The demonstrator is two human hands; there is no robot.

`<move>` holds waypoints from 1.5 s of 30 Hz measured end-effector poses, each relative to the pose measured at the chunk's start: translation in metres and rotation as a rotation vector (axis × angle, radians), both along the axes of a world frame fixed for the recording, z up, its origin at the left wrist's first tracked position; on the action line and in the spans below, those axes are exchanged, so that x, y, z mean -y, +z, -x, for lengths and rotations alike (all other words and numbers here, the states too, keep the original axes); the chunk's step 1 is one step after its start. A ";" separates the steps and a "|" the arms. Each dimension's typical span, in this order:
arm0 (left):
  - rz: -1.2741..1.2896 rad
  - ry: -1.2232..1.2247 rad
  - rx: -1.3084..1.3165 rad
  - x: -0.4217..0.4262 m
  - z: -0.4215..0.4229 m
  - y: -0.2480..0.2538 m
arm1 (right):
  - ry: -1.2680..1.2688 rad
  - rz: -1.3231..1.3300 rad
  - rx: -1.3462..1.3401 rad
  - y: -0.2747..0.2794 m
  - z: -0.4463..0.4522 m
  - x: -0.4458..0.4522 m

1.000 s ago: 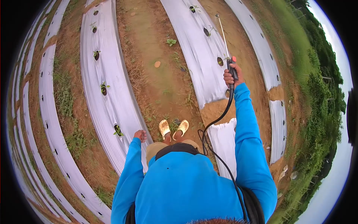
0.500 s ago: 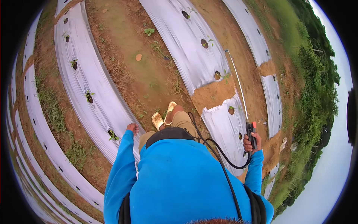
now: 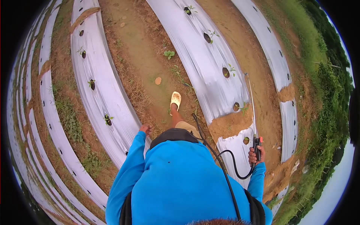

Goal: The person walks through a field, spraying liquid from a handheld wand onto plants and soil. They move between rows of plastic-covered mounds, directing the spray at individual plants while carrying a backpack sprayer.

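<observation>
My right hand (image 3: 257,155) is wrapped round the black handle of a sprayer wand (image 3: 252,103), which has a red part at the top. Its thin metal lance points forward, the tip near a seedling (image 3: 232,69) in a planting hole of the plastic-covered bed. From the handle a black hose (image 3: 235,168) loops back toward my waist. My left hand (image 3: 147,130) hangs low beside the neighbouring bed with its fingers curled in, and no object shows in it.
White plastic mulch (image 3: 99,63) covers long raised beds with seedlings in round holes. A dirt path (image 3: 144,56) with a small leafy plant (image 3: 169,54) runs between two beds. Bare soil (image 3: 230,125) breaks the right bed's cover. One light clog (image 3: 176,98) shows on my foot. Bushes (image 3: 326,97) line the right.
I have stepped forward along the path; the beds and seedlings have shifted, and one clog shows instead of two. The wand stays in my right hand, its tip farther right in view.
</observation>
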State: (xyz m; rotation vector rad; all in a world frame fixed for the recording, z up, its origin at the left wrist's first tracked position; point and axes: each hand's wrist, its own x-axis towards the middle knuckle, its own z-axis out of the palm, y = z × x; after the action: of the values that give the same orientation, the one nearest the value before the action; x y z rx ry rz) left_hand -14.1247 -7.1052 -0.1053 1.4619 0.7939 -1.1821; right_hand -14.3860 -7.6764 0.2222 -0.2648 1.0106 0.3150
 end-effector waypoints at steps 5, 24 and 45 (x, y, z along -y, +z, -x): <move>-0.076 0.045 -0.098 -0.002 -0.089 0.062 | 0.087 -0.065 0.340 -0.065 -0.238 0.024; -0.157 0.471 -0.238 -0.060 -0.220 0.041 | 0.524 0.048 0.598 -0.077 -0.900 -0.071; -0.158 0.669 0.065 -0.171 -0.594 0.066 | 1.051 -0.202 0.496 -0.032 -1.234 -0.384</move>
State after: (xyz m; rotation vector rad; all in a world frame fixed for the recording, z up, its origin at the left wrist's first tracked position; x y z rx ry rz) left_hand -13.5302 -6.9341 -0.0393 1.2021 1.2283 -0.5708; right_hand -13.1525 -7.2920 0.1907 -0.6451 0.2671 1.2284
